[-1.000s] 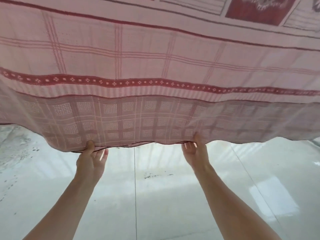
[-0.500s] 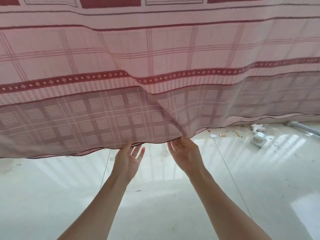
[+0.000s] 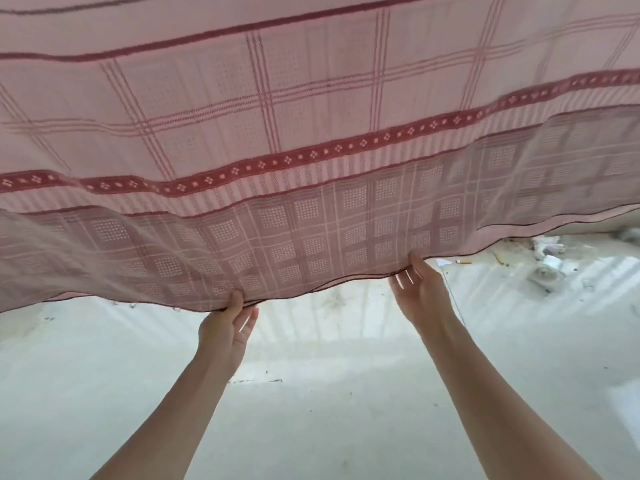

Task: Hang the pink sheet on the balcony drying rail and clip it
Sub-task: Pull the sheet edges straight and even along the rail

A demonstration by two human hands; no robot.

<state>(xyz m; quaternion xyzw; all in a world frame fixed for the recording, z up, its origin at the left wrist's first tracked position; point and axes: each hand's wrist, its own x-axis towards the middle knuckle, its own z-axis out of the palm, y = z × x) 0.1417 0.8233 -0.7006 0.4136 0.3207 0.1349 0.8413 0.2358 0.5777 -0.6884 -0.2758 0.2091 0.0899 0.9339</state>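
The pink sheet, checked and crossed by a dark red patterned band, hangs in front of me and fills the upper half of the view. Its lower part is doubled, with a darker layer behind. My left hand pinches the bottom hem, thumb on the front and fingers behind. My right hand holds the hem further right, thumb against the cloth and fingers partly tucked under the edge. The rail and any clips are out of sight.
Below the sheet lies a pale glossy tiled floor with reflections. Small litter, white scraps and a cigarette butt, lies on the floor at the right, just under the hem.
My hands have spread apart along the hem, the left moving left and down, the right moving right. The fold between them has flattened out, and the view has swung a little.
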